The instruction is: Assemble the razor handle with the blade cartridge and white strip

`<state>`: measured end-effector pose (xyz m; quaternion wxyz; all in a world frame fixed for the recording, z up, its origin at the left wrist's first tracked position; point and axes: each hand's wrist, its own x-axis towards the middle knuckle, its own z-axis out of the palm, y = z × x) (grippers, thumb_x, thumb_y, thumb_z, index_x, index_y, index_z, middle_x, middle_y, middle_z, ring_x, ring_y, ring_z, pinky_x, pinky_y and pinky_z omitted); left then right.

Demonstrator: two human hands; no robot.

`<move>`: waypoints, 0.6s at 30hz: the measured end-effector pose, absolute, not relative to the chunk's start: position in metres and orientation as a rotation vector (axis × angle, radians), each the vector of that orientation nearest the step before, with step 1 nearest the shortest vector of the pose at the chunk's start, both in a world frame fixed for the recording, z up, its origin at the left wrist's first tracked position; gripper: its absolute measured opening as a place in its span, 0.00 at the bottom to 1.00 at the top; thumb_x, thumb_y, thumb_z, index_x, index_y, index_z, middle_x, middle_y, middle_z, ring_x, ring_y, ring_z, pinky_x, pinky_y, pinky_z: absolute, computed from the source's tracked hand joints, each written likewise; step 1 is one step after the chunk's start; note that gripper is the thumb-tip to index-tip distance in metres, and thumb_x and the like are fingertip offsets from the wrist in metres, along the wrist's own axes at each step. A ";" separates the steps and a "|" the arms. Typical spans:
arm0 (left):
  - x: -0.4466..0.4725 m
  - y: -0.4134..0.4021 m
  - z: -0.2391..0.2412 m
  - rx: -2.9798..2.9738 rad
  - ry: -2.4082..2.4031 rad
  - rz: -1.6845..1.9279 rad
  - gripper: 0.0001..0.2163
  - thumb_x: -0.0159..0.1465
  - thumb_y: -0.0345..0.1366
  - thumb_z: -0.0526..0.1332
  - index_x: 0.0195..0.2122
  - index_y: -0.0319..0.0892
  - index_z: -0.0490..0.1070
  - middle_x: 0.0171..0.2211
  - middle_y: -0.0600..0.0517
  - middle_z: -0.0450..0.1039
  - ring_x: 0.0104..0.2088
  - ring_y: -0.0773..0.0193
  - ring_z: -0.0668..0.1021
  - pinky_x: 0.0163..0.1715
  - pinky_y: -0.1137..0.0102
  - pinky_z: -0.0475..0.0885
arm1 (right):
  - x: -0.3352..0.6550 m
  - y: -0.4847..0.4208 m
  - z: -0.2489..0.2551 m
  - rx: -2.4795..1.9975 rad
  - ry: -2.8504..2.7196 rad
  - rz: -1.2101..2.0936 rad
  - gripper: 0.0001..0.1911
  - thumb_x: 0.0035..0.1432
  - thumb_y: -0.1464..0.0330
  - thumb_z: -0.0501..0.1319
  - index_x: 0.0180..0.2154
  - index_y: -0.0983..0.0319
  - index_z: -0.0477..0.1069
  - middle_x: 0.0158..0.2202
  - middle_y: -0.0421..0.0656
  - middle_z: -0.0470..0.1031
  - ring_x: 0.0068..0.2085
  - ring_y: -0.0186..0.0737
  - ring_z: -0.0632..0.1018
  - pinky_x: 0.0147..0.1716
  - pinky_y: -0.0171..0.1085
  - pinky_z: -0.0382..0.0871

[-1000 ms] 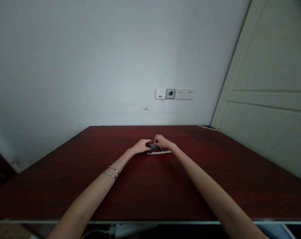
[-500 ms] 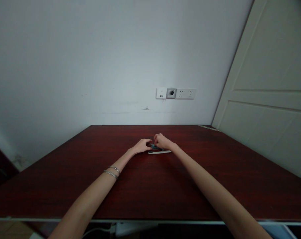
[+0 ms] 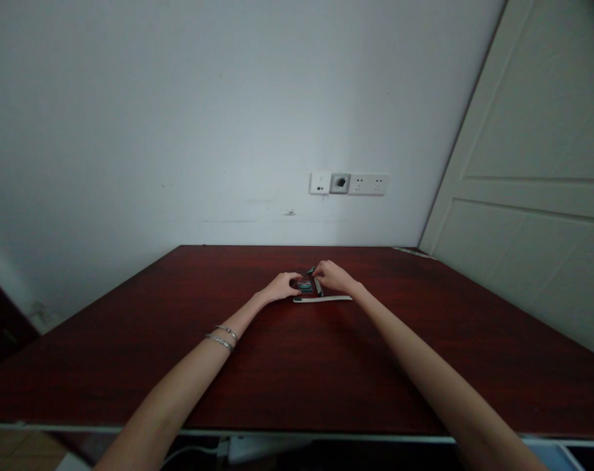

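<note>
Near the far middle of a dark red desk [image 3: 301, 373], a small clear case [image 3: 311, 291] bearing green pieces [image 3: 305, 286] is flanked on its left by the left hand [image 3: 283, 286], thumb and fingers parted in a loose curve; whether the case is gripped cannot be told. Beyond it, a small dark piece [image 3: 311, 269] is pinched in the fingertips of the right hand [image 3: 329, 275]. A slim dark-and-pale piece [image 3: 319, 287] is seen just right of the case, a white strip [image 3: 329, 299] nearer. Work is judged partway along: one piece is held outside the case; the amount left is unclear.
</note>
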<state>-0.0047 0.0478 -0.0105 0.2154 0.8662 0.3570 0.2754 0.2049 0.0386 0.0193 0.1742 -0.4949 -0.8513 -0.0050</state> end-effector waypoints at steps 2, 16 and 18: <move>-0.005 0.048 -0.012 2.392 0.975 0.781 0.23 0.49 0.32 0.64 0.48 0.38 0.69 0.45 0.46 0.72 0.44 0.58 0.74 0.45 0.68 0.67 | 0.208 0.036 0.021 -1.514 -2.353 0.037 0.14 0.50 0.71 0.55 0.38 0.61 0.77 0.36 0.45 0.77 0.38 0.40 0.74 0.35 0.30 0.62; -0.006 0.051 -0.009 2.400 1.005 0.731 0.20 0.50 0.34 0.63 0.46 0.38 0.71 0.45 0.47 0.73 0.43 0.59 0.74 0.45 0.70 0.66 | 0.226 0.002 0.029 -1.503 -2.501 0.358 0.12 0.48 0.69 0.59 0.36 0.61 0.77 0.33 0.42 0.78 0.34 0.37 0.76 0.32 0.28 0.64; -0.005 0.050 -0.008 2.418 1.019 0.698 0.17 0.50 0.35 0.63 0.43 0.39 0.72 0.42 0.48 0.74 0.42 0.60 0.75 0.44 0.71 0.67 | 0.229 -0.003 0.028 -1.472 -2.502 0.399 0.13 0.48 0.68 0.59 0.37 0.62 0.77 0.34 0.43 0.78 0.34 0.37 0.76 0.32 0.29 0.64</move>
